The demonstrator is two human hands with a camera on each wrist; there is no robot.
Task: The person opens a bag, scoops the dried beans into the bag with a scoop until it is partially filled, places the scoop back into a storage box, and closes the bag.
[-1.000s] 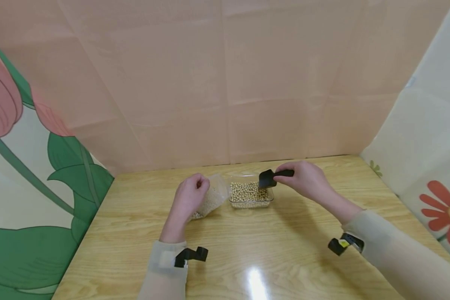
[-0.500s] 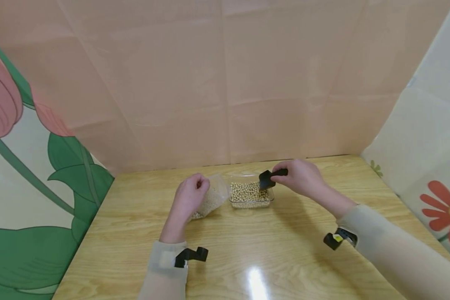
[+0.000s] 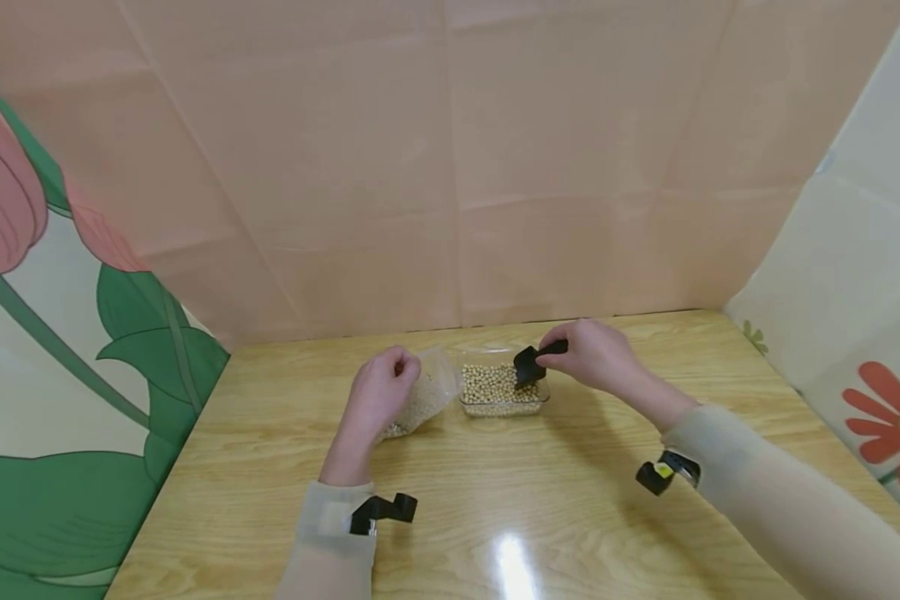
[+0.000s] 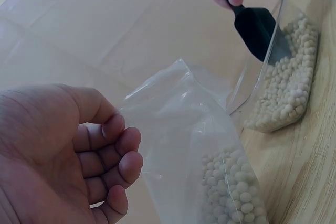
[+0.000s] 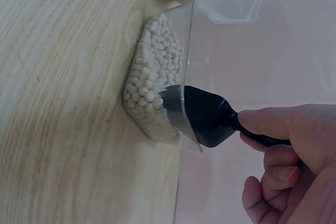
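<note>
My right hand [image 3: 596, 354] grips the handle of a small black scoop [image 5: 205, 114]. The scoop's blade tip is dug into pale round beans [image 5: 152, 72] at the right end of a clear plastic box [image 3: 504, 408]. My left hand [image 3: 382, 387] pinches the top edge of a clear plastic bag [image 4: 184, 114] between thumb and index finger, its other fingers curled. Similar beans [image 4: 231, 187] lie in the lower part of the bag, which stands on the table just left of the box. In the head view the left hand hides part of the bag.
Under everything is a light wood table [image 3: 495, 492]. A pinkish sheet [image 3: 450, 167] rises behind its back edge. Flower-patterned cloth hangs at left and right. Each sleeve carries a black wrist mount, such as the left mount [image 3: 382, 512].
My right hand has moved a little left and the scoop has tilted steeper, its blade lower in the beans. The left hand and the bag have stayed in place.
</note>
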